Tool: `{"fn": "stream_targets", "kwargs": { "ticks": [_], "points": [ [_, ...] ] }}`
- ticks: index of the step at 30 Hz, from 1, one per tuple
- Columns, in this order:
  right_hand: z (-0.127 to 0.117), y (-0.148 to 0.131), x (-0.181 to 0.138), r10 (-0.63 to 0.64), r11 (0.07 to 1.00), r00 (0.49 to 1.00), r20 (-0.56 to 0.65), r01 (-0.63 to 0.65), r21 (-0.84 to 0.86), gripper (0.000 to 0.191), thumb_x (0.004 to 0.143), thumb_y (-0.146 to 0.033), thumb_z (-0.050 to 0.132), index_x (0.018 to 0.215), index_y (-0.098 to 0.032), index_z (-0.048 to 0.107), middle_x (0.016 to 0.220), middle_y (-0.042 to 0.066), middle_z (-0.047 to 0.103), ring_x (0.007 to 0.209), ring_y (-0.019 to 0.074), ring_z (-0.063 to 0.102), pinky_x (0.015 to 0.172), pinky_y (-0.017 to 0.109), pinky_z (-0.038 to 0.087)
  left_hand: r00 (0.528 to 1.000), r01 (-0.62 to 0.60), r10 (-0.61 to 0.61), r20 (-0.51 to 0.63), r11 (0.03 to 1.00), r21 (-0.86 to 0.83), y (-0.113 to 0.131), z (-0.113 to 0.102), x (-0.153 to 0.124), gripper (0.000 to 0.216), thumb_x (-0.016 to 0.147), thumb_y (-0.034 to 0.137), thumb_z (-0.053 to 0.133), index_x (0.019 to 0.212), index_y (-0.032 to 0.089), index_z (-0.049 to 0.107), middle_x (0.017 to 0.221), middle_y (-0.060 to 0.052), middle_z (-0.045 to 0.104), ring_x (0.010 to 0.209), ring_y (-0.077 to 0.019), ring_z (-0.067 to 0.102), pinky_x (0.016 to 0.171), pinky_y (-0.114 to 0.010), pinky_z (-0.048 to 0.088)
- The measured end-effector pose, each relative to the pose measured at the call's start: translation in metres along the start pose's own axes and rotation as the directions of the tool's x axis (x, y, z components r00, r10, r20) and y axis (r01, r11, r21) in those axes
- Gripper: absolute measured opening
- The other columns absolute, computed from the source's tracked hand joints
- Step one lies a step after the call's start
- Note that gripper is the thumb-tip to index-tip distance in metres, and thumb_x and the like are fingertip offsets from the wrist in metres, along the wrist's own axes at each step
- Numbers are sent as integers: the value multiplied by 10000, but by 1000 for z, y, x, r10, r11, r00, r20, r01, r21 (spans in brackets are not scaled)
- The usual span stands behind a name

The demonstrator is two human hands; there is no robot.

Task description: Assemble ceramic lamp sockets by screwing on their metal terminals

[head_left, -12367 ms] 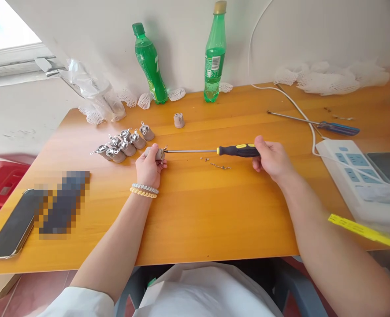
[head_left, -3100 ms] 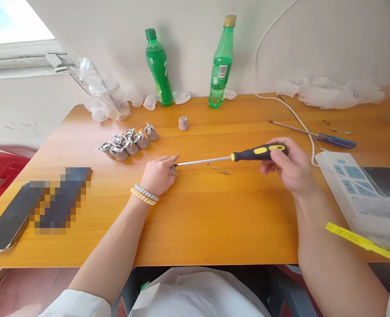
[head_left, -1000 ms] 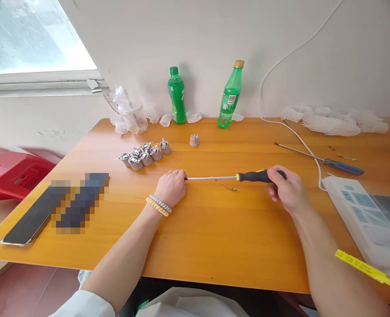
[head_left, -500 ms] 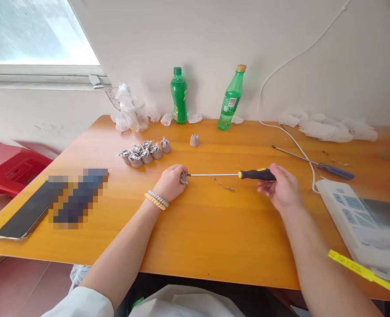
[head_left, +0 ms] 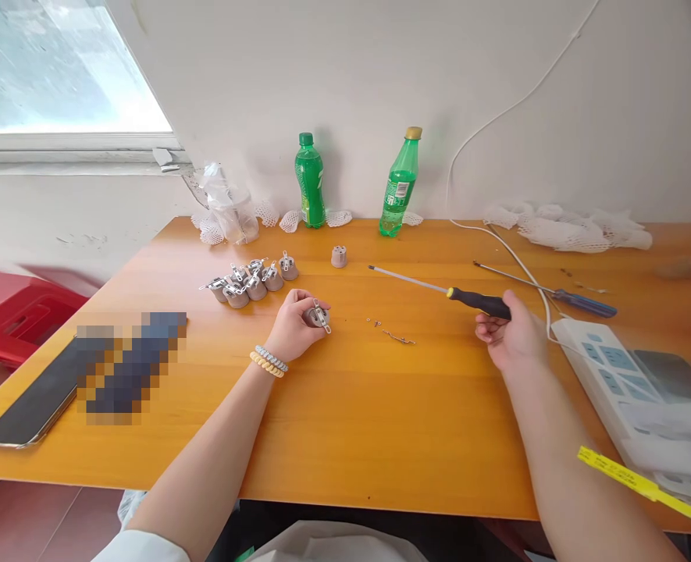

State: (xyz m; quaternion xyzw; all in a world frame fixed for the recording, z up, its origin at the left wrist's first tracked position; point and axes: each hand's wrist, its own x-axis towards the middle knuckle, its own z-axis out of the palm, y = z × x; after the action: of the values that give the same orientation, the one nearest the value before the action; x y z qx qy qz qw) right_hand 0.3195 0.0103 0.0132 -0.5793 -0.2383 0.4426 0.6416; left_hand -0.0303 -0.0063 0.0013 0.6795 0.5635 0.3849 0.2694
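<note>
My left hand [head_left: 292, 326] is closed around a grey-brown lamp socket [head_left: 317, 316], whose metal bracket faces up and to the right. In my right hand [head_left: 514, 336] is a black-and-yellow screwdriver [head_left: 479, 303], its shaft pointing left and its tip off the socket, above the table. Between the hands lie several tiny screws [head_left: 376, 323] and a few thin metal brackets [head_left: 399, 338]. Beyond my left hand stands a cluster of similar lamp sockets [head_left: 255, 289] with brackets on top. One lone socket [head_left: 339, 257], with no bracket visible, sits farther back.
A second screwdriver [head_left: 582, 303] with a blue handle lies at right, by a white cable and a power strip [head_left: 594, 367]. Two green bottles [head_left: 310, 191] [head_left: 398, 191] stand at the wall. A phone [head_left: 32, 398] lies left, beside a blurred dark object [head_left: 137, 371].
The screwdriver's tip has come away from the lamp socket as my right hand moved right. The socket has turned in my left hand, so its bracket now shows. The view has shifted slightly.
</note>
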Motion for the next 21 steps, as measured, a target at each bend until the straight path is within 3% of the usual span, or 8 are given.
{"fn": "stream_targets", "kwargs": {
  "ticks": [3,8,12,15,18,21],
  "points": [
    [1,1,-1,-1,1000,1000,2,1,-5,226,765,-399,617,733,-211,496,452,19,601,340,119,481,304,206,294,997,74,-74,-33,997,12,-1,0,1,328,621,210,659,949,196,663,965,-41,554,824,-161,589,800,-326,491],
    [3,2,-1,-9,1000,1000,8,9,3,260,752,-427,624,735,-207,487,447,17,600,328,114,467,301,203,290,978,150,-143,-154,988,30,0,0,1,723,636,279,703,1313,211,457,920,-27,645,859,-169,611,797,-318,474],
    [2,3,2,-11,1000,1000,5,11,12,276,741,-435,635,726,-209,477,447,12,598,321,109,459,293,199,288,957,162,-133,-256,982,96,2,-3,1,440,665,343,680,1081,206,635,865,-29,651,814,-178,611,749,-310,483],
    [1,4,4,-5,1000,1000,-17,5,26,244,752,-409,619,729,-210,479,439,10,592,319,106,454,289,195,289,931,215,-208,-301,977,-9,3,-13,4,426,628,403,709,993,187,672,782,-14,639,676,-152,579,681,-298,487],
    [1,5,5,-6,1000,1000,-26,6,21,229,754,-392,611,722,-208,478,438,11,589,317,105,458,283,192,289,909,206,-229,-347,973,-105,7,-34,15,461,599,381,734,1008,177,678,778,-10,631,676,-139,567,696,-292,487],
    [2,6,5,-17,1000,1000,-15,18,2,242,742,-397,624,725,-212,469,437,0,582,307,106,459,275,192,284,888,260,-235,-395,966,10,13,-66,37,452,602,343,733,1013,165,667,829,-21,634,758,-164,572,718,-308,477]
  ]
}}
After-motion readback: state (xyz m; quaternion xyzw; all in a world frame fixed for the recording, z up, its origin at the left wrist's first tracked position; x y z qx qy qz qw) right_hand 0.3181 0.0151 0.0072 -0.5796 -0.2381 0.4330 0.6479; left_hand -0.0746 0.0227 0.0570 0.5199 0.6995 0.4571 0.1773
